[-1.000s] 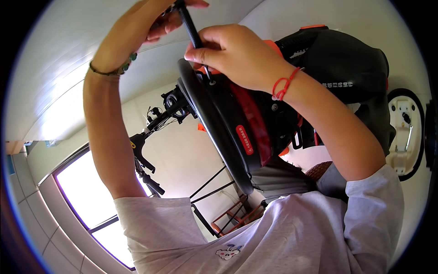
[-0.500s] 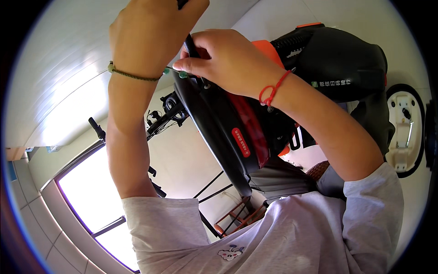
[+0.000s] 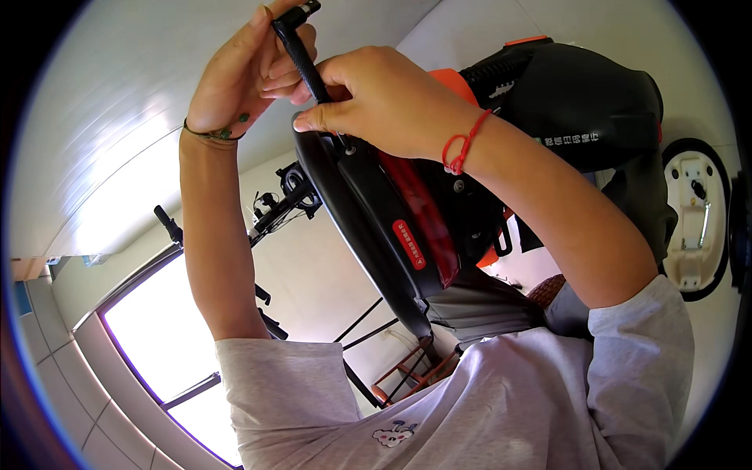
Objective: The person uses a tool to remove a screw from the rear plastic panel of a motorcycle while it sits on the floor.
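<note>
A black L-shaped socket wrench [image 3: 299, 56] with a textured grip and a bright metal tip stands slanted over the black rear fairing [image 3: 372, 207] of an electric scooter. My right hand [image 3: 384, 94] is closed round its lower end, thumb pressed near the top of the curved black rail [image 3: 352, 243]. Higher up, my left hand [image 3: 251, 70] has its palm turned into view and its fingers curled behind the wrench, the thumb pointing upward. A small bolt [image 3: 350, 150] shows just below my right hand. What the wrench's lower end meets is hidden by my fingers.
A red tail light [image 3: 435, 235] runs beside the fairing. To the right is the black seat [image 3: 568, 98], and beyond it an oval pale panel [image 3: 697, 223]. A bicycle handlebar [image 3: 286, 196] stands behind on the left, near a bright window [image 3: 164, 329].
My left hand has rotated at the wrist, from back showing to palm showing, and the wrench's upper end has come into view. My right hand stays at the lower end.
</note>
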Available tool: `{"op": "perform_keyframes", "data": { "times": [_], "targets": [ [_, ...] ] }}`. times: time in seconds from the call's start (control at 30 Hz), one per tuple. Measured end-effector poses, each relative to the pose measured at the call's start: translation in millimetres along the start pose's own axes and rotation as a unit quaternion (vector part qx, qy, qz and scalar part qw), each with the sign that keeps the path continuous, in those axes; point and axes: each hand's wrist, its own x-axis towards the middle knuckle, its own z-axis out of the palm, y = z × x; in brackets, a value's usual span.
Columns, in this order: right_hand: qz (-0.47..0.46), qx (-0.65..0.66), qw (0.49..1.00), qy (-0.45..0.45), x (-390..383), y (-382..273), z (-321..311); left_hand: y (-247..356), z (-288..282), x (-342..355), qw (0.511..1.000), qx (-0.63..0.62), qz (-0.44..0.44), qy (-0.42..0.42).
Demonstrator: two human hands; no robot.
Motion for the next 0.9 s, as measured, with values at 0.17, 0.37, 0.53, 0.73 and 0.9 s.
{"op": "perform_keyframes", "data": {
  "times": [0.17,0.37,0.53,0.73,0.9],
  "targets": [
    [-0.010,-0.004,1.000,-0.003,0,1,-1,7,-10,15,0.992,0.091,0.075,-0.040],
    [-0.036,-0.056,0.993,0.094,1,4,4,21,30,15,0.794,0.529,0.059,0.293],
    [-0.043,-0.098,0.985,0.133,0,8,8,28,53,6,0.651,0.691,-0.004,0.315],
    [-0.016,-0.055,0.997,0.058,1,2,-3,27,30,-9,0.965,0.175,-0.072,0.184],
    [-0.011,0.014,1.000,-0.004,0,-4,-5,12,29,-9,0.975,0.123,0.025,0.181]
  ]
}}
